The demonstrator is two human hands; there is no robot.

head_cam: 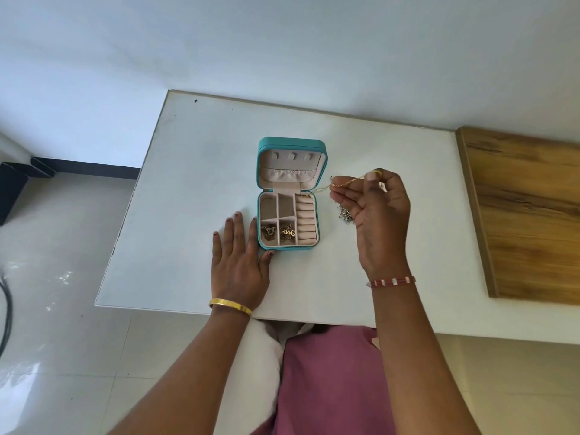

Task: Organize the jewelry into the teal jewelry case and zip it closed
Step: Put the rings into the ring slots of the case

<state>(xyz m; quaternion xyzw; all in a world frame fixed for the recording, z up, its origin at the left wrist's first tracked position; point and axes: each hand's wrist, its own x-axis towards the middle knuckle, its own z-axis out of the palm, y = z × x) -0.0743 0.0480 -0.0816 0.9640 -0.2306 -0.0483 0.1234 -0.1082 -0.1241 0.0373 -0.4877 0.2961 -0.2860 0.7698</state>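
Observation:
The teal jewelry case (322, 158) lies open in the middle of the white table, lid tipped back, beige lining showing. Gold pieces (278, 232) sit in its two front compartments; the other compartments and the ring rolls look bare. My left hand (240, 259) rests flat on the table against the case's left side, thumb at its front corner. My right hand (378, 215) hovers just right of the case and pinches a thin gold chain (340, 183) that trails toward the case's hinge. Under this hand lies a small pile of metal jewelry (343, 213), partly hidden.
The white table (194, 171) ends at a near edge by my lap and a left edge above the tiled floor. A raised wooden board (527, 211) borders it on the right. A black cable (6, 315) lies on the floor at far left.

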